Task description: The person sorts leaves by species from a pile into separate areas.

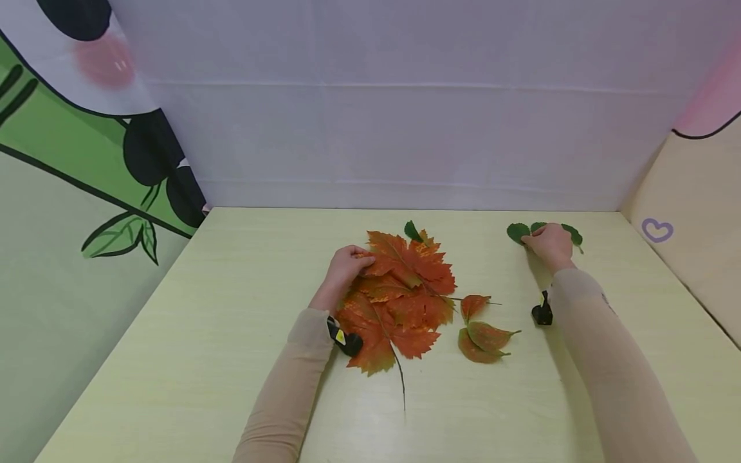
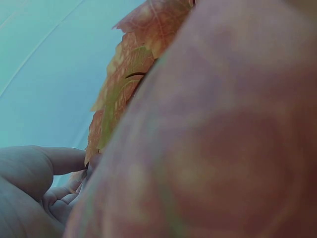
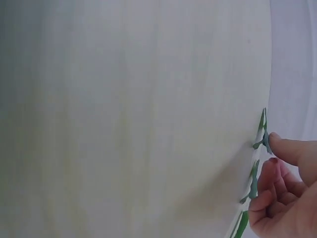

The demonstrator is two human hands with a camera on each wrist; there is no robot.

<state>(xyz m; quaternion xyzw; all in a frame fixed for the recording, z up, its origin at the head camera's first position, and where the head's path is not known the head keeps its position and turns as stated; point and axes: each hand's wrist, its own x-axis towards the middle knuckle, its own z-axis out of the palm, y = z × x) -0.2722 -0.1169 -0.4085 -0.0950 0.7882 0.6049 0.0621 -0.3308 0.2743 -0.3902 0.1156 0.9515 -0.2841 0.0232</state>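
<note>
In the head view my left hand (image 1: 349,262) pinches the left edge of an orange-red lobed leaf (image 1: 399,254), one of several in an overlapping heap. The left wrist view shows the thumb and curled fingers at the edge of an orange leaf (image 2: 124,74), partly hidden by a blurred leaf close to the camera. At the back right my right hand (image 1: 550,245) is among several small green leaves. Its thumb and forefinger are at the end of the leftmost green leaf (image 1: 518,233), also seen edge-on as a green leaf (image 3: 264,131) in the right wrist view.
Right of the heap lie a few smaller red-green leaves (image 1: 483,341), their stems pointing right. One green leaf (image 1: 412,231) sits at the heap's top. The pale table (image 1: 202,334) meets a white cloth wall (image 1: 405,141) at the back.
</note>
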